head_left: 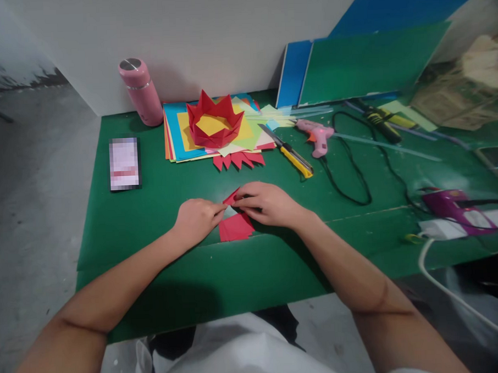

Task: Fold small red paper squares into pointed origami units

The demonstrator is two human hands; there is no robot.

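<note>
A red square of paper [235,226] lies on the green table [151,213], partly folded, with a white underside showing near its top. My left hand [197,217] is curled, its fingertips pinching the paper's left upper edge. My right hand [266,203] presses down on the paper's top fold, fingers bent over it. Both hands meet over the sheet at the table's middle.
Behind the hands are a red paper crown-shaped box [214,122] on a stack of coloured sheets [176,134], red folded pieces [238,159], a yellow utility knife [291,153], a pink glue gun [316,135], a pink bottle [140,91], a phone [125,163] and green and blue boards [363,63].
</note>
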